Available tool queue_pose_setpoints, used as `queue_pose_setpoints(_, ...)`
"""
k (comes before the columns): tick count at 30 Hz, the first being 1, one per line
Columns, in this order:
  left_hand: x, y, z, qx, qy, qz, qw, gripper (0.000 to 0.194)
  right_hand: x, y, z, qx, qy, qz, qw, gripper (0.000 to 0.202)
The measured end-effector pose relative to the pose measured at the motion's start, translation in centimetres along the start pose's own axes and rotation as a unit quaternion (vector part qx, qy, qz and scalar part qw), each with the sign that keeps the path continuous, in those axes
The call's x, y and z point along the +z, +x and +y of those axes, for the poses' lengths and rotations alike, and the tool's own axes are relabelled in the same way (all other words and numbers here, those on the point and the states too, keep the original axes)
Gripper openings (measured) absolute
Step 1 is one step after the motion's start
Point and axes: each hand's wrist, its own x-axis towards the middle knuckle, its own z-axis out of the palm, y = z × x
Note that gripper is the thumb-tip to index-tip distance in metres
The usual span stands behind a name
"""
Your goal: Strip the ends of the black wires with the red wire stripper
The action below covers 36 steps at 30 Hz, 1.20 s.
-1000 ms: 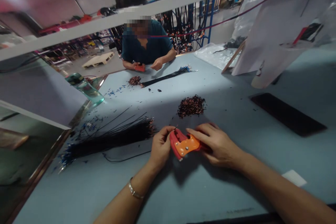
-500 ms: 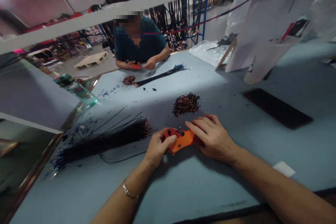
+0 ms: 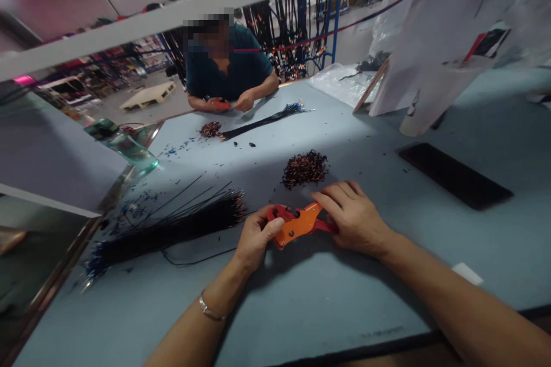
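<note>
Nearest the camera, both hands work 1 orange and red hand tool (image 3: 297,222) low over the blue surface (image 3: 301,309); the left hand (image 3: 253,238) curls around the tool's head end, thumb on top, fingers pressed together, and whether it also pinches a wire there I cannot tell; the right hand (image 3: 355,218) closes over the handles, fingers wrapped and pressed down. The tool sits between the 2 hands, just off or touching the surface.

Judging by what lies around, the work seems well under way but far from over: left of the hands a thick bundle of black wires (image 3: 172,229) lies fanned out, and 1 loose black wire (image 3: 198,258) curves just beside the left wrist; just beyond the tool a heap of small copper-coloured pieces (image 3: 305,169) has built up.

Further right, a dark flat slab (image 3: 454,175) lies well apart; a clear bottle (image 3: 124,146) lies on its side at the left edge. Across the surface another person (image 3: 228,66) handles a similar red tool (image 3: 221,105), with a smaller heap (image 3: 210,129) and wire bundle (image 3: 262,122). Nothing blocks the hands.
</note>
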Motion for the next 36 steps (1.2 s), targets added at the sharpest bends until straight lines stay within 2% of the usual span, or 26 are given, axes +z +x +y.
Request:
queue_pose_setpoints(3, 0.0, 0.3, 0.4, 0.015, -0.069, 0.036, 0.997, 0.045, -0.3, 0.0, 0.5, 0.024, 0.024, 0.024, 0.999, 0.036)
queue_pose_setpoints(8, 0.0, 1.0, 0.5, 0.047, -0.092, 0.105, 0.989, 0.027, 0.0, -0.4, 0.7, 0.041, 0.045, 0.012, 0.998, 0.043)
queue_pose_setpoints(11, 0.1, 1.0, 0.2, 0.041, -0.084, 0.119, 0.988, 0.028, 0.4, -0.5, 0.4, 0.034, 0.053, 0.0, 0.998, 0.042)
queue_pose_setpoints(22, 0.0, 0.6, -0.3, 0.026, -0.08, 0.105, 0.991, 0.033, 0.8, -0.8, 0.0, 0.047, 0.135, -0.018, 0.99, 0.045)
queue_pose_setpoints(36, -0.2, 0.6, -0.5, 0.037, -0.081, 0.079, 0.993, 0.034, 0.6, -0.8, -0.2, 0.037, 0.14, -0.012, 0.989, 0.044)
